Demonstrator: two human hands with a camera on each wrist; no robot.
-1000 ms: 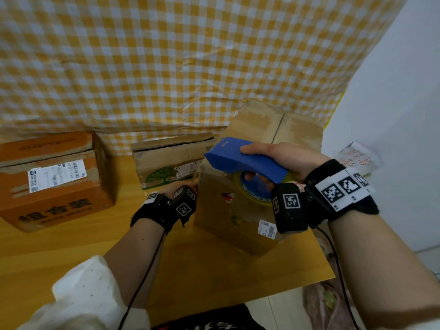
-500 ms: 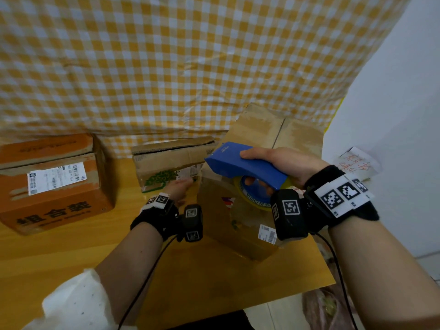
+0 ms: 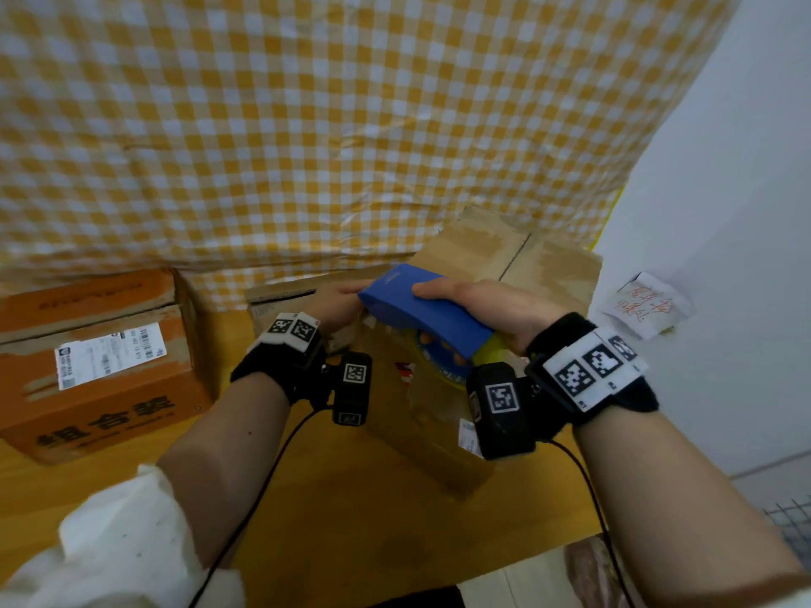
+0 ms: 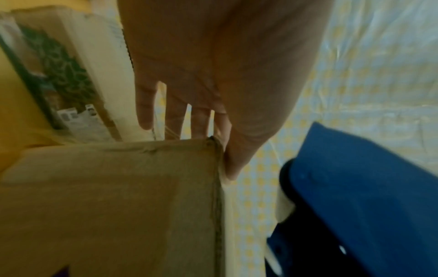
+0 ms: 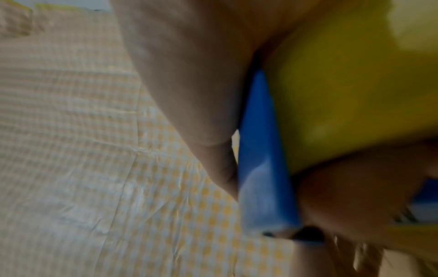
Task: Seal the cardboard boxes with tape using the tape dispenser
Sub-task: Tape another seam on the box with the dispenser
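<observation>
A tall brown cardboard box (image 3: pixel 518 256) stands on the wooden table (image 3: pixel 351 520), its top flaps shut along a centre seam. My right hand (image 3: pixel 487 305) grips a blue tape dispenser (image 3: pixel 421 309) with a yellow tape roll (image 5: pixel 343 93) over the box's near top edge. In the left wrist view my left hand (image 4: pixel 213 75) lies with straight fingers against the box's upper left corner (image 4: pixel 213 142), just left of the dispenser (image 4: pixel 367 196). Its fingertips are hidden behind the box edge.
An orange carton (image 3: pixel 92 366) with a white label sits at the left. A smaller box (image 3: pixel 281 300) with green print stands behind my left hand. A yellow checked cloth (image 3: pixel 351 125) hangs behind. The table's edge and a white wall (image 3: pixel 724 212) lie to the right.
My left hand rose from the box's lower left side to its upper left corner beside the dispenser. The right hand and dispenser stayed almost still.
</observation>
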